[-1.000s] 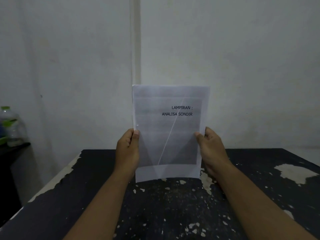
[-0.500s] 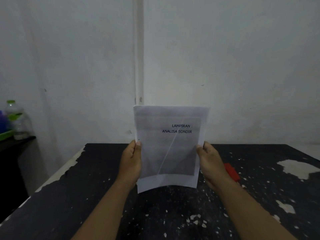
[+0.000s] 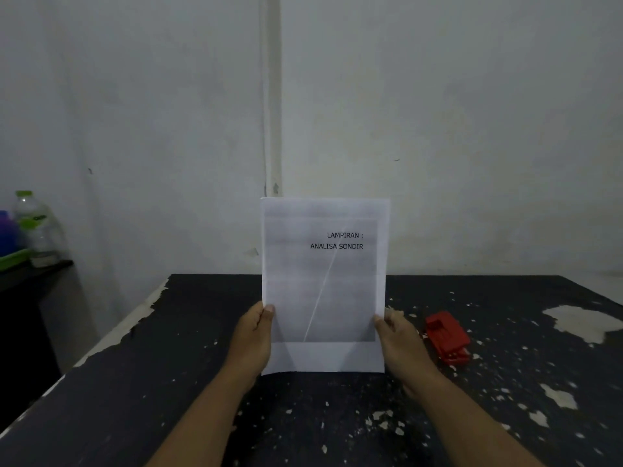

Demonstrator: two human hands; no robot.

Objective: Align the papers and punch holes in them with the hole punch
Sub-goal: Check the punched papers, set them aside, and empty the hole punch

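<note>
- The left hand is pinching the left edge of the papers, thumb in front; the right hand is pinching the right edge likewise.
- The papers are standing upright at the worktop's centre, bottom edge at or just above the surface; which, I cannot tell.
- They are looking light, thin and floppy, so holding both long edges low down is probably keeping them from bowing or fanning.
- The red hole punch is lying at 3 o'clock, near the right hand.

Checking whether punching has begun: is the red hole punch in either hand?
No: the red hole punch lies on the black table right of the right hand, and both hands hold the paper stack.
</note>
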